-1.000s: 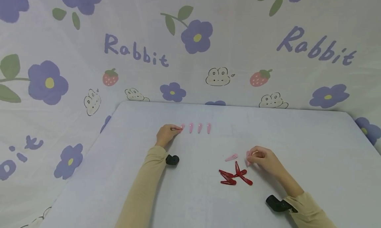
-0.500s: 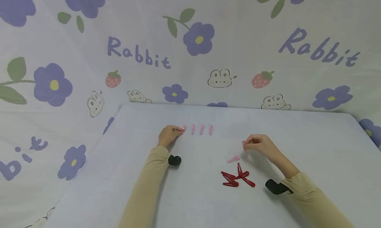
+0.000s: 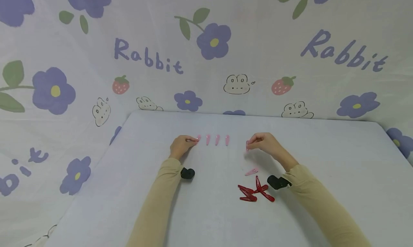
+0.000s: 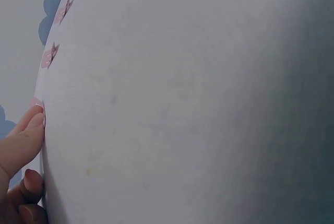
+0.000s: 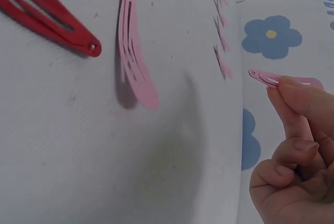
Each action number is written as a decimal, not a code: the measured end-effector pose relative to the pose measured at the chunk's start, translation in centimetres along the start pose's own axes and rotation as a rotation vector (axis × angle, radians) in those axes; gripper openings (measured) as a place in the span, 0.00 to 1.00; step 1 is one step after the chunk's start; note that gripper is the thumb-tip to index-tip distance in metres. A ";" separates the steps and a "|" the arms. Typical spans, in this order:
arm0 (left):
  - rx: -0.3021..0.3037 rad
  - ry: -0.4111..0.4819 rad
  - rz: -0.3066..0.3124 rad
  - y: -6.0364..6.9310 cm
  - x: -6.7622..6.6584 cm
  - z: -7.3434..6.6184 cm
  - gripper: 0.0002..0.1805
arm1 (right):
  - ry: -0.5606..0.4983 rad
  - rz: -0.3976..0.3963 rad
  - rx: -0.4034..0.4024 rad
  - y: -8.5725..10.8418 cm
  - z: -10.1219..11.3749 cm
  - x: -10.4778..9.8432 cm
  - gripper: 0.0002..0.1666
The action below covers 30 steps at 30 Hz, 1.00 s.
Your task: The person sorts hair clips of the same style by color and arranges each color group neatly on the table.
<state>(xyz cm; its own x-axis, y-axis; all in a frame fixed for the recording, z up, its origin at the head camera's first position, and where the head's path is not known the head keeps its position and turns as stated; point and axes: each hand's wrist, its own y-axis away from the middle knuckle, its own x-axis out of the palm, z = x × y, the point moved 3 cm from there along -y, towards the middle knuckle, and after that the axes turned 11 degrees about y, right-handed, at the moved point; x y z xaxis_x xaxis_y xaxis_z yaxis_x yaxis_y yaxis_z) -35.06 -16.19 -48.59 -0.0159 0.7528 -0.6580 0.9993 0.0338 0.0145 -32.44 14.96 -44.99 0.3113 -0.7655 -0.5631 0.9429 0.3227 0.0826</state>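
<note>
Patterned cloth (image 3: 264, 57) with purple flowers and the word "Rabbit" hangs behind the white table (image 3: 206, 218). The left hand (image 3: 181, 146) pinches the first pink clip (image 3: 198, 137) between thumb and finger; three more pink clips (image 3: 217, 139) lie in a row to its right. The right hand (image 3: 266, 143) grips a raised pink clip (image 5: 260, 75) by fingertips, above the table. Nearer to the person than this hand lie a loose pink clip (image 3: 251, 172) and red clips (image 3: 260, 188), perhaps five, overlapping too much for sure counting.
</note>
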 end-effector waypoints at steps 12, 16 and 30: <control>0.017 0.016 -0.009 0.2 0.4 0.0 0.11 | 0.032 -0.033 0.087 -3.6 -0.9 2.0 0.11; 0.010 0.007 -0.015 0.2 0.4 0.2 0.11 | 0.030 -0.042 0.158 -4.1 -1.3 2.8 0.11; -0.015 0.010 -0.014 -0.2 0.3 0.6 0.11 | 0.088 -0.035 0.182 -5.8 -1.2 2.7 0.09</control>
<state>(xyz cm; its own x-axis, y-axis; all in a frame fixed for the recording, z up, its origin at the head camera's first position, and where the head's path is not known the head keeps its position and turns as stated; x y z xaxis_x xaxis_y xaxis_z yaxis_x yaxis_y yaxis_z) -35.23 -16.37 -49.18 -0.0304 0.7588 -0.6506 0.9984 0.0541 0.0165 -37.17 11.71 -48.00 0.2736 -0.7206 -0.6371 0.9614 0.1845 0.2042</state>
